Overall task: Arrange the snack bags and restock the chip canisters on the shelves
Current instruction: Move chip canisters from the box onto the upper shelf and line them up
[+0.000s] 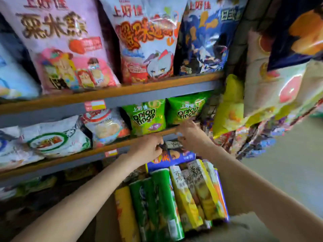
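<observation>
Head view: left hand (pixel 148 147) and right hand (pixel 190 135) pinch blue canister (pixel 174 157) top under shelf edge (pixel 87 152); green canisters (pixel 157 203) crowd box below.

Green, yellow chip canisters (pixel 162 205) lying side by side, lengthwise, below shelves. Two green onion-ring bags (pixel 146 116) upright on middle shelf (pixel 70 155); large snack bags (pixel 66 48) upright above.

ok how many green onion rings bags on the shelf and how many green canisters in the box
green onion rings bags: 2
green canisters: 2
total: 4
</observation>
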A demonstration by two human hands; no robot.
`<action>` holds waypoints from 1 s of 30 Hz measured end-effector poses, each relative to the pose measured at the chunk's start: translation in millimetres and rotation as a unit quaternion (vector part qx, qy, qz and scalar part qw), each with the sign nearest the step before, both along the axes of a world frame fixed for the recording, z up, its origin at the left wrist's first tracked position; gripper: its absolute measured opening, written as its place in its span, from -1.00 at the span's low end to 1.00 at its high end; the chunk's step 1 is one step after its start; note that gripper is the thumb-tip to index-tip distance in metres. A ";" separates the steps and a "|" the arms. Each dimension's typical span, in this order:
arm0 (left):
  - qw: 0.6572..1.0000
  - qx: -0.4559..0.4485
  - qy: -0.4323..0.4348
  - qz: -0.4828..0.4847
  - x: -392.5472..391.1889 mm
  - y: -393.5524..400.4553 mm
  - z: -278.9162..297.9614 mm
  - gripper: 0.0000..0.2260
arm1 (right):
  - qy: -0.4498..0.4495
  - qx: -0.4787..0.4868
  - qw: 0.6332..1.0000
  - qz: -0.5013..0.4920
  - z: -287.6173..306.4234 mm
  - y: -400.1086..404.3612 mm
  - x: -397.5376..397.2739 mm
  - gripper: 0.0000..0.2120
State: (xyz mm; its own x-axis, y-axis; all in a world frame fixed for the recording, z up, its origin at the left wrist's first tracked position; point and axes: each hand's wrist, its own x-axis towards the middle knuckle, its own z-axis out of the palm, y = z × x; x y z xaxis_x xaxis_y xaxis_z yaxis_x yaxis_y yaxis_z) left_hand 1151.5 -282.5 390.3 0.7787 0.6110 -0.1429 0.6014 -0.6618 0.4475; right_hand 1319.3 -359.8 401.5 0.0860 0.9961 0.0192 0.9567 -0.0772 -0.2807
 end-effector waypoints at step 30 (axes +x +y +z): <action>0.877 -0.283 -0.386 -0.042 -55.0 -3.5 216.1 -0.76 | 0.095 0.377 0.915 0.106 151.7 -2.8 -31.4 -0.35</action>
